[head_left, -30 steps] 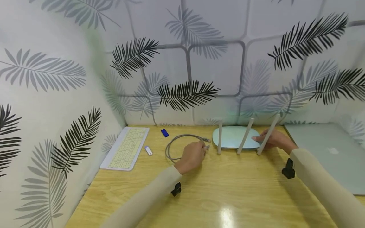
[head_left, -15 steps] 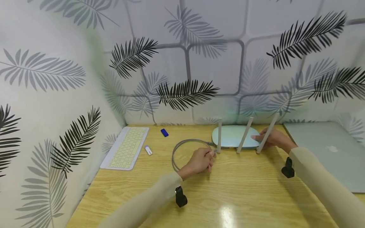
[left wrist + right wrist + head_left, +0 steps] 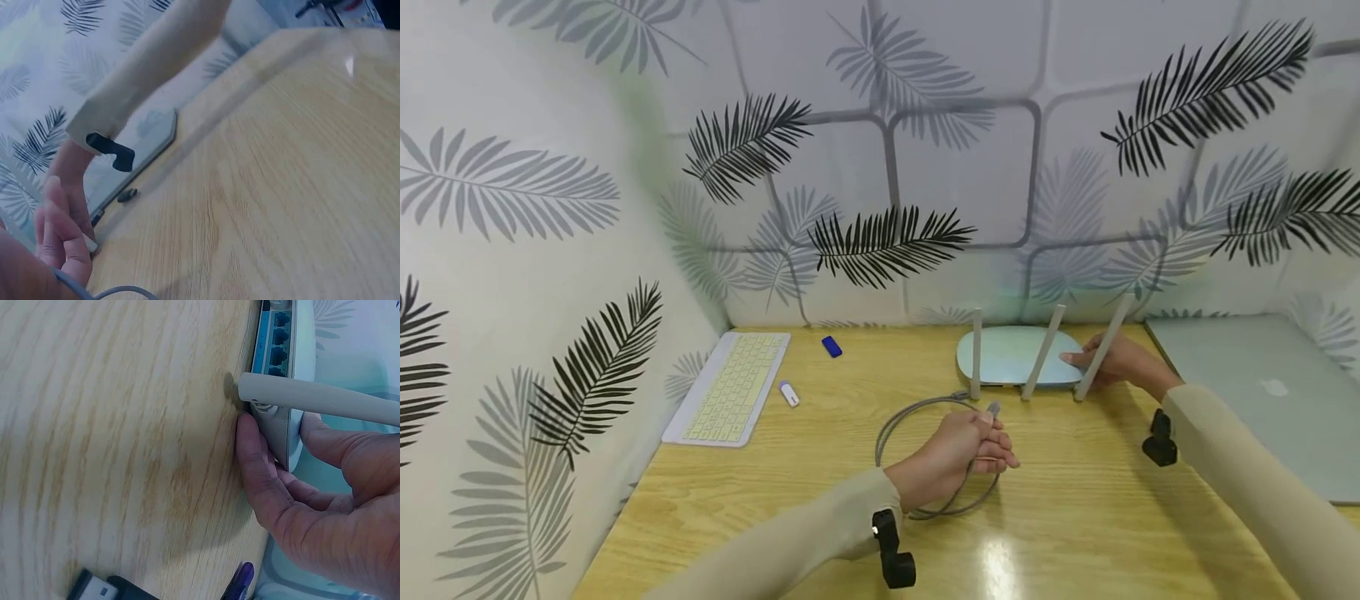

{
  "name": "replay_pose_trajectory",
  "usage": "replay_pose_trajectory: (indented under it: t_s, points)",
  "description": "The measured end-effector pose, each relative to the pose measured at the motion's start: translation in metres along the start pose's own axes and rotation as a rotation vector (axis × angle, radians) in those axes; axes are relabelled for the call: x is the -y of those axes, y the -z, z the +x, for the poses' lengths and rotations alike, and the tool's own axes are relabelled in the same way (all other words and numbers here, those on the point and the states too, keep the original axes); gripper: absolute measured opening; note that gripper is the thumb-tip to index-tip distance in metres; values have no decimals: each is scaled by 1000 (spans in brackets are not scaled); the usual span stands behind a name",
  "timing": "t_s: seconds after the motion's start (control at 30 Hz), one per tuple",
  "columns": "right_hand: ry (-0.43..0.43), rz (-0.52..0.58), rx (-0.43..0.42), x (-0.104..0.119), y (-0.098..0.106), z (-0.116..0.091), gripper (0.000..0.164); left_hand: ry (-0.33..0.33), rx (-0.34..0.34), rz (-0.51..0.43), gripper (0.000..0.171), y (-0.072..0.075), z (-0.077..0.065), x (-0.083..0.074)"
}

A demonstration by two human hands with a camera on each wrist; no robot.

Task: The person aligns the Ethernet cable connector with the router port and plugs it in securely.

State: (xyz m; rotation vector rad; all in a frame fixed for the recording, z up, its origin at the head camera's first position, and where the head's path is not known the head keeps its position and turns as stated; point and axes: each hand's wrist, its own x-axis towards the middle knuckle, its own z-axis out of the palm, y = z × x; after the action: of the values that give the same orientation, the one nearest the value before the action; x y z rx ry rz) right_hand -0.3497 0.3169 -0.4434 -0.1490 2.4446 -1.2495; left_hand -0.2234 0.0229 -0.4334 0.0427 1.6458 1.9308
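My left hand pinches one grey plug of a network cable between thumb and fingers, low over the table in front of the router. The looped cable hangs and lies around that hand; its other plug rests by the router's left antenna. A pale blue-white router with three upright antennas stands at the back. My right hand grips the router's right end, thumb on top and fingers beneath. In the right wrist view, a row of blue ports faces the table's front, beside a grey antenna.
A white keyboard lies at the left, with a white USB stick and a small blue object beside it. A closed silver laptop lies at the right. In the right wrist view, a USB plug shows at the lower edge.
My left hand has moved right and toward me from the router's left side, dragging the cable loop along, with the plug now turned upward. My right hand stays on the router.
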Motion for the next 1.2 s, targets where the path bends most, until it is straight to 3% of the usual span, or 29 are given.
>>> replay_pose_trajectory:
  t_s: [0.17, 0.4, 0.6, 0.8, 1.2]
  points:
    - [-12, -5, -13, 0, 0, -1, 44, 54, 47, 6, 27, 0, 24, 7]
    - [-50, 17, -17, 4, -6, 0, 44, 63, 74, -119, 45, 14, 52, 21]
    - [-37, -28, 11, 3, -1, 3, 42, 13, 89, -175, 45, 19, 57, 22]
    - [-42, -15, 7, 1, 1, 4, 43, 20, 44, -102, 39, 19, 62, 25]
    - [-40, 3, 14, 3, 0, 0, 44, 7, -61, -112, 30, 11, 79, 30]
